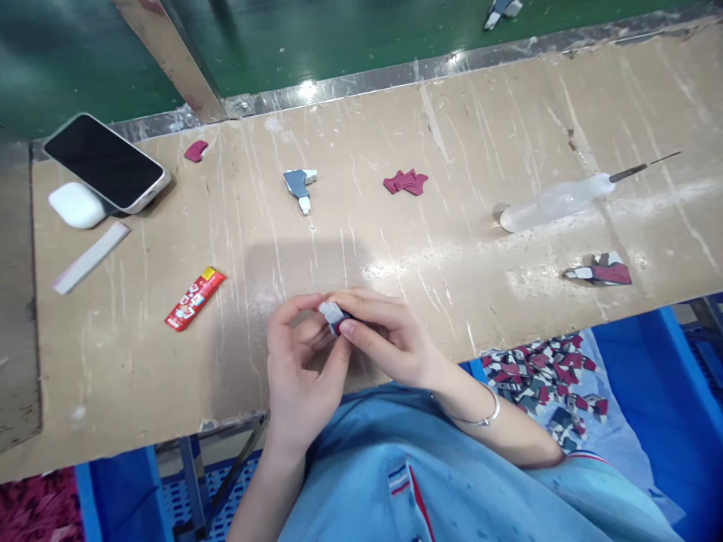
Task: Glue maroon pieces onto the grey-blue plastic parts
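Close to my body, my left hand (308,361) and my right hand (389,331) meet over the table's front part. Between their fingertips they both pinch a small grey, white and dark red piece (334,316), partly hidden by the fingers. Beyond them lies a grey-blue and white angular piece (297,184). A small pile of dark red flat pieces (407,182) rests to its right. Near the right front edge is an assembled piece with a dark red face (607,271). A translucent squeeze bottle with a thin needle tip (556,205) lies on its side behind it.
At the left are a phone (107,162), a white case (76,205), a pale strip (92,257) and a red packet (195,299). One dark red piece (196,150) lies farther back. Below the table's edge, a blue bin (644,376) holds many assembled pieces; another holds dark red ones (39,504).
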### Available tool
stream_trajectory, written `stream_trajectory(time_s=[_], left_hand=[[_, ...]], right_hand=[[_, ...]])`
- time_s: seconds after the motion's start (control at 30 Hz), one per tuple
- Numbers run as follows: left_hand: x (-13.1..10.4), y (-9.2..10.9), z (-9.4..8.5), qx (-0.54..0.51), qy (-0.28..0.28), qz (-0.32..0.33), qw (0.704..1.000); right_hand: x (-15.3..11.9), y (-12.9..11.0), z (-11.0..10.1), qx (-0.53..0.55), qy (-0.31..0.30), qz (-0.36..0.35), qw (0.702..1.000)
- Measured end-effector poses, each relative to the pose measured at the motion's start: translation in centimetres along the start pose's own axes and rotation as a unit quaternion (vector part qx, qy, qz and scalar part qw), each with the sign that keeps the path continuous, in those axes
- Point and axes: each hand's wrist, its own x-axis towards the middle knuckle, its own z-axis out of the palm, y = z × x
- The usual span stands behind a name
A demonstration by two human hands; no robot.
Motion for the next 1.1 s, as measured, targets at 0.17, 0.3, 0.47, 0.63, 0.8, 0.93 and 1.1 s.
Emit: stream_trajectory(time_s=[0.17,0.3,0.47,0.63,0.8,0.93,1.1], left_hand=[[0.4,-0.3,0.5,-0.004,0.014,0.028,1.000],[0.4,-0.2,0.8,-0.012,0.052,0.027,0.998],[0.3,-0.2,1.0,-0.023,0.085,0.009,0.996],[0.3,-0.9,1.2,-0.017,0.109,0.022,0.994],[0.3,-0.9,0.0,0.022,0.051,-0.009,0.998],[1.4,0.8,-2.9,0.099,0.015,0.010,0.995],[4.0,1.9,-8.1,0.199,0.085,0.091,0.972]], right_hand=[[-0.4,0.6,1.5,0.189,0.088,0.117,0.971],[-0.7,0.7,2.1,0.312,0.129,0.151,0.929],[-1.0,0.6,2.1,0.287,0.127,0.164,0.935],[-1.3,1.2,2.7,0.252,0.135,0.130,0.949],[-0.9,0.5,1.4,0.201,0.132,0.100,0.966],[-3.1,-0.8,-3.2,0.060,0.138,0.094,0.984],[-9.5,0.1,-10.8,-0.370,0.310,0.118,0.868]])
